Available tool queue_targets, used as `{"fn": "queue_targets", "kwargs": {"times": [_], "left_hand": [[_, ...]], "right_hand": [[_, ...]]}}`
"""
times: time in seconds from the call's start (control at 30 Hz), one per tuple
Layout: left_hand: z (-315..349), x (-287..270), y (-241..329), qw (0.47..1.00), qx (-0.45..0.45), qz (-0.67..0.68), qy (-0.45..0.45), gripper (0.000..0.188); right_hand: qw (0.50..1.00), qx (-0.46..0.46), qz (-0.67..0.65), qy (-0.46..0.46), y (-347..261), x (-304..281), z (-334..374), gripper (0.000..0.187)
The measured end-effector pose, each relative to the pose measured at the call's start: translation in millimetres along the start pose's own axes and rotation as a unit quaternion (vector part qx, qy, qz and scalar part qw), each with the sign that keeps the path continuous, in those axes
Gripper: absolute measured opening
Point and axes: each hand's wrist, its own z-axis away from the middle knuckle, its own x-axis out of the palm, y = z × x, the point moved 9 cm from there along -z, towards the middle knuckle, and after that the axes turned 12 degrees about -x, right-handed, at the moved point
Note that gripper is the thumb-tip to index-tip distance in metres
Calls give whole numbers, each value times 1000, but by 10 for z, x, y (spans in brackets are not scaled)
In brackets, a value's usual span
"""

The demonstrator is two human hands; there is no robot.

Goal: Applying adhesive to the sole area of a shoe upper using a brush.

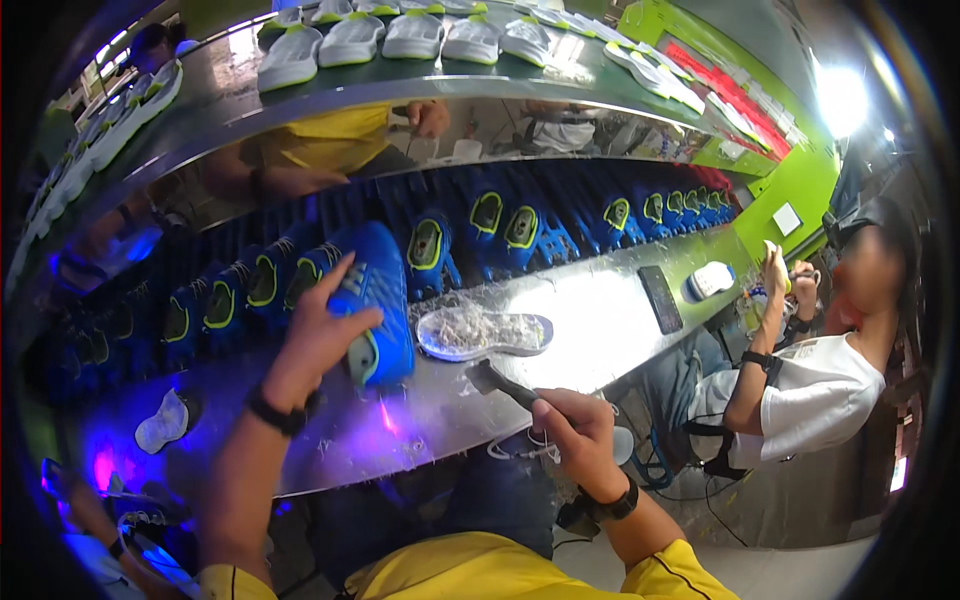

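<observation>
Just left of the frame's centre, a blue shoe (378,300) with a lime-edged collar stands tipped on the shiny metal surface (590,320), and the left hand (318,335) grasps it across the upper, fingers spread over the side. Right beside it, at centre, a pale sole (484,332) lies flat, its top streaked with a whitish coat. Below that, the right hand (572,432) is clenched around the handle of a dark brush (497,381), whose head hovers near the sole's lower edge. Behind, a row of blue shoes (520,235) runs across the middle of the frame, and white soles (380,38) line a shelf along the upper edge. A dark phone (660,298) lies toward the right on the surface, and a seated person in a white shirt (815,395) works at the far right. As I judge it, the tipped shoe could slip from the one-handed hold, or the brush could smear onto the surface because its head hangs so close to the sole's rim.
</observation>
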Motion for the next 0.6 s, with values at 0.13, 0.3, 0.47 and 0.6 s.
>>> {"fn": "queue_targets", "kwargs": {"times": [0.13, 0.3, 0.47, 0.6], "left_hand": [[-863, -80, 478, 918, 142, -338, 153, 79], [-1804, 241, 97, 845, 155, -497, 122, 63], [-1593, 13, 264, 841, 147, -484, 193, 43], [-1458, -687, 482, 831, 182, -447, 275, 31]], "right_hand": [[1000, 17, 7, 9, -7, -37, -38, 20], [999, 18, 21, 22, 34, -40, -90, 19], [999, 25, 32, 17, 59, -36, -107, 19], [998, 29, 46, 20, -76, -3, -98, 19]]}}
